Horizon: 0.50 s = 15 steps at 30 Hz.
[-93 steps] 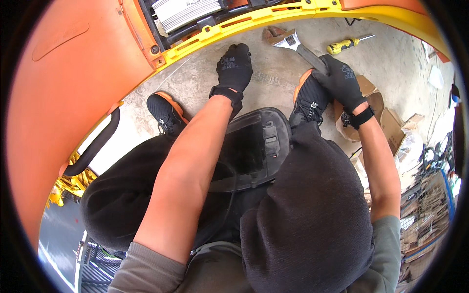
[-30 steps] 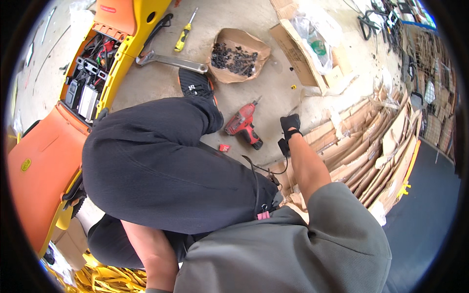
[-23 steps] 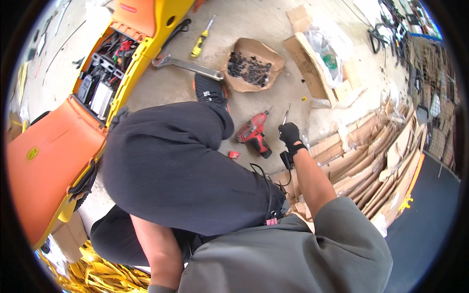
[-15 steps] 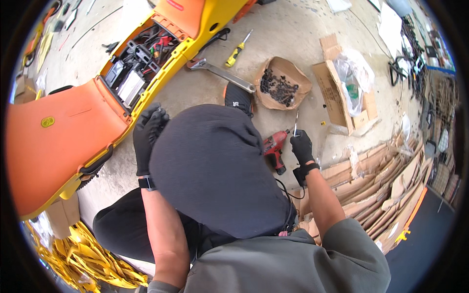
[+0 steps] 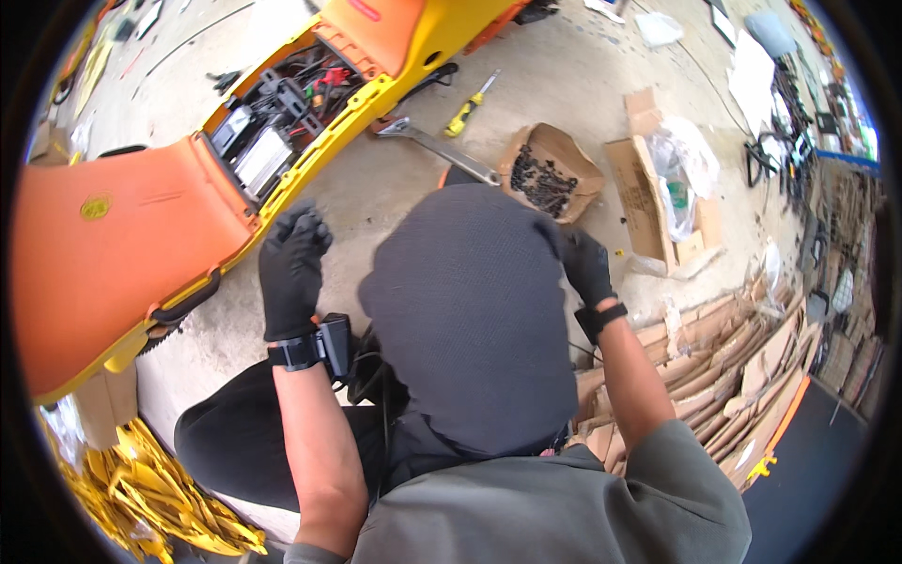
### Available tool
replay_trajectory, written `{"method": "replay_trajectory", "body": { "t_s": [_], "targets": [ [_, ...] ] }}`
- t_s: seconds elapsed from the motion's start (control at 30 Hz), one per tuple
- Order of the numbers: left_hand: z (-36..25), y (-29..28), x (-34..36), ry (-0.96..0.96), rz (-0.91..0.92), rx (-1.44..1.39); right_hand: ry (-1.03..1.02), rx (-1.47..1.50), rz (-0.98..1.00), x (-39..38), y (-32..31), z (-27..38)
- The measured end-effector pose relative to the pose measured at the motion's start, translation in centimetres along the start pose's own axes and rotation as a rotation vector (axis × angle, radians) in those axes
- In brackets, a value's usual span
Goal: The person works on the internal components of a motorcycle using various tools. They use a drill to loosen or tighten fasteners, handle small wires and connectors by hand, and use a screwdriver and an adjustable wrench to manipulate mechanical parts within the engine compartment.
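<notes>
My left hand [image 5: 294,258], in a black glove, is beside the edge of a yellow and orange vehicle body [image 5: 310,169]. Its fingers are curled together; whatever lies between them is too small to make out. A black box-shaped device is strapped at that wrist. On the other side, my right hand [image 5: 587,268], also black-gloved, has its fingers bent inward. Its fingertips pass behind a dark rounded cloth shape [image 5: 470,310], so what they hold is hidden. Just beyond it stands an open brown paper container [image 5: 578,179] of small dark screws [image 5: 542,180].
A large adjustable wrench [image 5: 442,152] and a yellow-handled screwdriver [image 5: 470,106] lie on the concrete floor. An opened cardboard box [image 5: 648,202] with clear plastic stands at the right. Flattened cardboard [image 5: 714,362] is stacked at lower right, yellow sheets [image 5: 169,489] at lower left.
My right hand has risen slightly, and its thin metal rod no longer shows. The dark cloth shape has shifted right, covering the red power driver. The view has also shifted a little.
</notes>
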<state>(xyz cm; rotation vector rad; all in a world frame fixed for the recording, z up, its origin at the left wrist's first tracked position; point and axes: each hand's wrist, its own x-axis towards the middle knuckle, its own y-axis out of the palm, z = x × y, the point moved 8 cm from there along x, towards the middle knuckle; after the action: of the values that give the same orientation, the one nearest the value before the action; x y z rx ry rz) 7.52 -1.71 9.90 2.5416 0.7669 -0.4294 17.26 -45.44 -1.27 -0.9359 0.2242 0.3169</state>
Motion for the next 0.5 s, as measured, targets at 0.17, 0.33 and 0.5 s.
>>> {"method": "replay_trajectory", "body": {
  "t_s": [0.17, 0.33, 0.5],
  "targets": [
    [-0.1, -0.2, -0.5, -0.022, -0.118, 0.077, -0.125, -0.115, -0.255, 5.4, -4.9, 1.8],
    [0.9, -1.8, -0.3, -0.018, -0.137, 0.264, -0.109, -0.202, -0.248, 10.3, -4.5, 0.6],
    [0.7, -0.8, -0.4, -0.045, -0.085, 0.113, -0.096, -0.181, -0.064, 13.4, -0.8, -0.5]
  ]
}}
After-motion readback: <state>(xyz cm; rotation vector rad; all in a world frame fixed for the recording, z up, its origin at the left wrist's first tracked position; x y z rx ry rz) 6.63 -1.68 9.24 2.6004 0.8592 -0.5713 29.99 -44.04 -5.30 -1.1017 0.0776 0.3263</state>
